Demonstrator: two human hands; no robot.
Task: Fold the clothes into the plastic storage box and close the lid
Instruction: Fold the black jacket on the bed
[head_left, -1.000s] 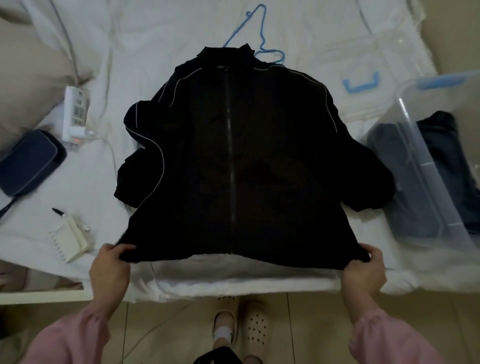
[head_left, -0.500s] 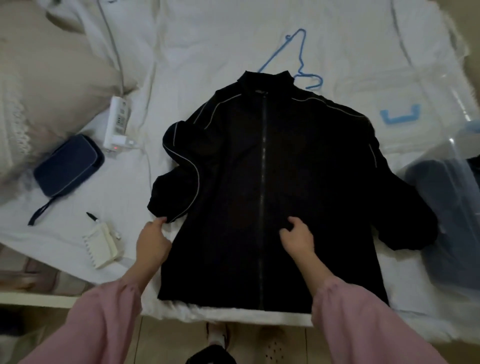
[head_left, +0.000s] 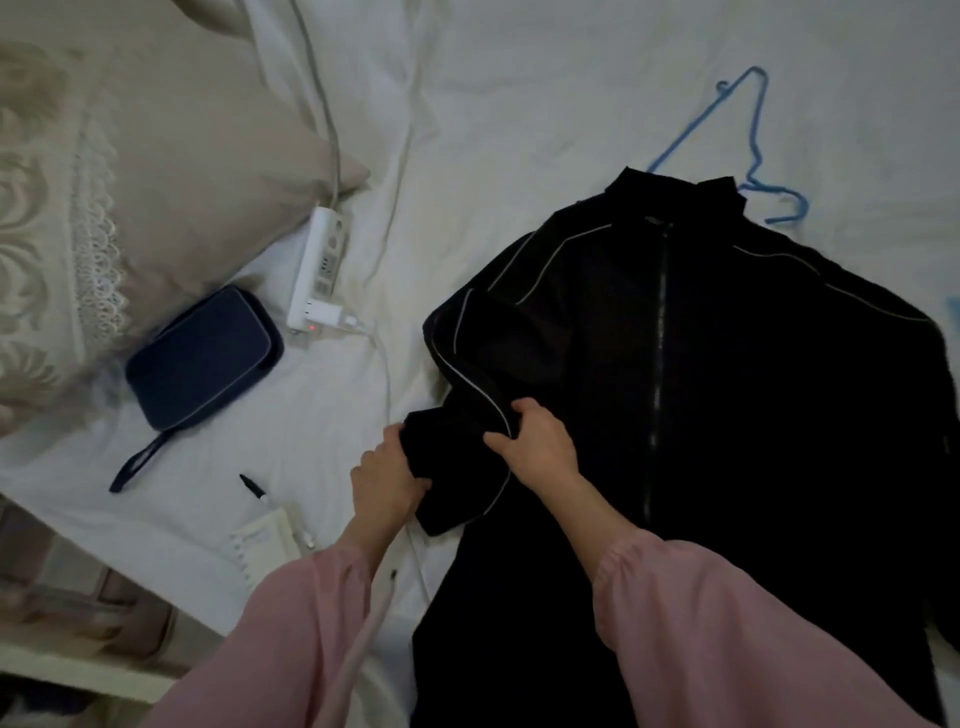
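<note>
Black jacket (head_left: 753, 395) on sheet (head_left: 519, 130), sleeve (head_left: 457, 462) gripped between left hand (head_left: 387, 480), right hand (head_left: 540, 447) fingers (head_left: 522, 410)

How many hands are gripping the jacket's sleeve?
2. The left hand holds the cuff end; the right hand pinches the sleeve beside it, nearer the jacket body.

No text can be read. The white power strip (head_left: 323, 260) carries a sticker (head_left: 323, 285) near its plug end, too blurred to make out. A small tag (head_left: 657, 221) at the collar of the black jacket (head_left: 753, 389) is too small to read.
</note>
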